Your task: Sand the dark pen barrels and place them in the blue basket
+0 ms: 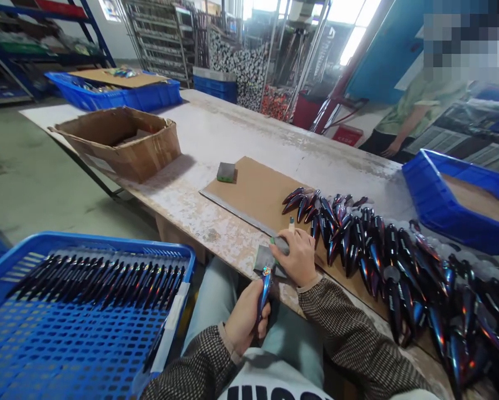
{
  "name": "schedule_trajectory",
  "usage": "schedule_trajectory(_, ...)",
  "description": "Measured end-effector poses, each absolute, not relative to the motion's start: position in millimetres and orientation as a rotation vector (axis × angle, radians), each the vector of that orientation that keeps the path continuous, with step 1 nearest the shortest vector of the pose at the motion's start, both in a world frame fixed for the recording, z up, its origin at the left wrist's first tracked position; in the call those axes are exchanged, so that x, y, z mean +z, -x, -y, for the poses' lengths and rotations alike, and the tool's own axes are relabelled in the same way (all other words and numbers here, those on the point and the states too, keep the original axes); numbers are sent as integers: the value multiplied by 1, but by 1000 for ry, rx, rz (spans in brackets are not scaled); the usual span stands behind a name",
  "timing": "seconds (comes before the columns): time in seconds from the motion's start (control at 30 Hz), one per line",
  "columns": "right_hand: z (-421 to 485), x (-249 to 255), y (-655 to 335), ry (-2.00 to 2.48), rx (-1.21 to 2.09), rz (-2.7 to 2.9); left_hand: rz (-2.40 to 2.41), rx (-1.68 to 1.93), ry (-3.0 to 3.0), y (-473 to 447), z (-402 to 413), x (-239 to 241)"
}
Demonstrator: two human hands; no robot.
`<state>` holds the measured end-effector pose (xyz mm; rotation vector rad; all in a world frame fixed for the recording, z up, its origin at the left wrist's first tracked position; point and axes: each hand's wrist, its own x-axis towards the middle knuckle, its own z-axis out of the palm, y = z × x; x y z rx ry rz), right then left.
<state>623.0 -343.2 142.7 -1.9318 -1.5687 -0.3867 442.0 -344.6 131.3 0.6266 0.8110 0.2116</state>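
Factory workshop — worn worktable, blue crates, metal rack, heaped glossy pieces

Table top worn, white finish patchy. Blue crate and open cardboard box stand on it, upper left of frame; flat cardboard sheet at centre, blue bin at right.

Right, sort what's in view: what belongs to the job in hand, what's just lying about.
Job, apparently:
fishing lure in left hand
gray block in right hand
piled lures on cardboard sheet
lures in blue basket

Lying about, seemingly:
cardboard box
metal rack
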Motion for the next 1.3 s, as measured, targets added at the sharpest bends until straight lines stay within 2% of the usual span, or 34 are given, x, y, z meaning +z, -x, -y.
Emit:
schedule_trajectory(0.23, 352, 155, -605, 1827, -371, 1468, -492, 25, -240, -442, 344, 134)
schedule_trajectory(0.37, 346, 167, -631, 1807, -503, 1239, -223, 15, -138, -440, 354, 132)
schedule_trajectory(0.57, 373, 183, -637, 1672, -413, 1101, -15, 50, -88, -431, 350, 139)
schedule_trajectory(0.7, 384, 188, -624, 1659, -352, 1190, 1, 41, -69, -430, 349, 143)
schedule_trajectory(1.0, 385, 192, -581, 1729, -445, 1480, -215, 14, -145, -436, 364, 137)
schedule_trajectory(1.17, 359, 189, -629, 1848, -385, 1427, -439, -43, -381, -438, 382, 133)
schedule_trajectory(1.3, 369, 189, -659, 1748, -247, 1192, -511, 40, -490, -438, 375, 130)
